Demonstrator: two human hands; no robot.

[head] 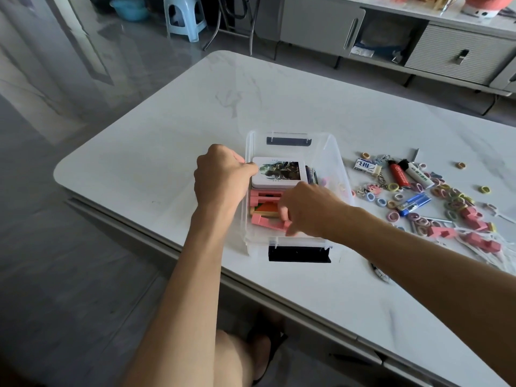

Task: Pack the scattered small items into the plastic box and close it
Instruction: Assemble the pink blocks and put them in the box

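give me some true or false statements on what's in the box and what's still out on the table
1. The plastic box has no lid on. True.
2. The red lighter lies inside the box. False: it lies on the table, right of the box.
3. The right hand reaches into the box, over the pink blocks. True.
4. The left hand holds the blue lighter. False: the left hand grips the box's left rim, and the blue lighter lies on the table.

A clear plastic box (301, 241) stands open, holding a white tin (279, 171) above pink blocks (265, 222). At its 3 o'clock lie scattered hair ties (452, 202), lighters (398, 174) and an eraser (365, 165).
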